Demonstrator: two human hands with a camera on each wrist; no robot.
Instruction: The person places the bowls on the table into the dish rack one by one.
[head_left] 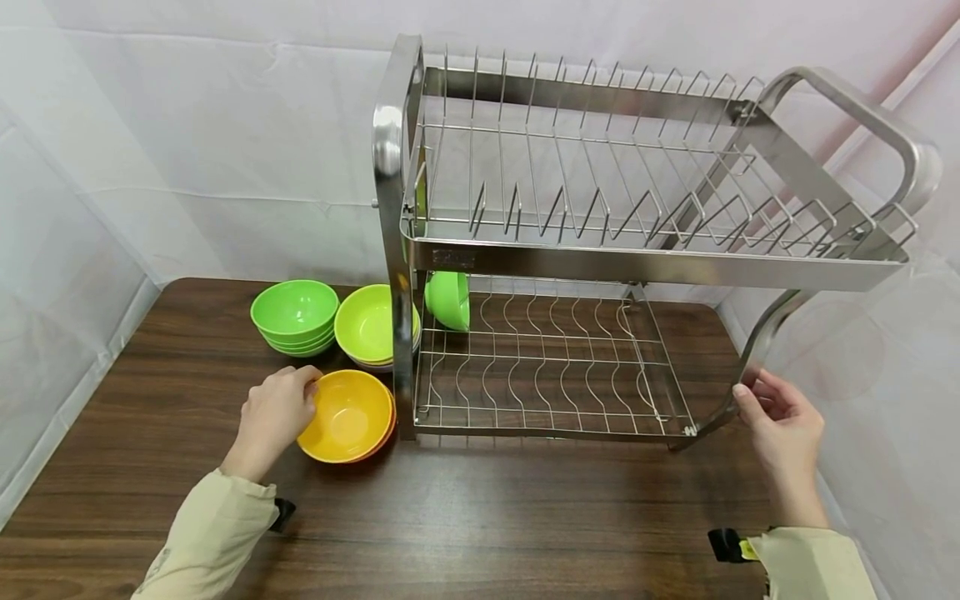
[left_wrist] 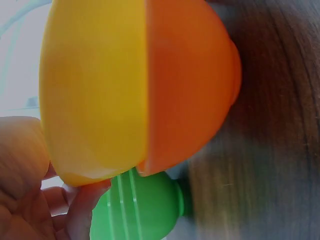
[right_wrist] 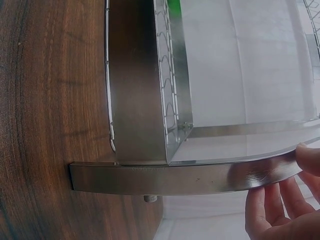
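My left hand [head_left: 279,408] pinches the rim of a yellow bowl [head_left: 347,417]. In the left wrist view that bowl sits in an orange bowl [left_wrist: 192,90], thumb and fingers at its edge. My right hand [head_left: 783,425] grips the curved right leg [right_wrist: 215,176] of a two-tier metal dish rack [head_left: 660,265], thumb on one side and fingers on the other. Inside the rack's lower tier, at the left end, a green bowl [head_left: 448,300] stands on its side between the wires.
A stack of green bowls [head_left: 295,312] stands behind my left hand. Beside it, partly hidden by the rack's left leg, is a stack topped by a yellow-green bowl [head_left: 366,323]. The dark wooden table [head_left: 480,517] meets white sheeting [head_left: 225,150] at the back and sides.
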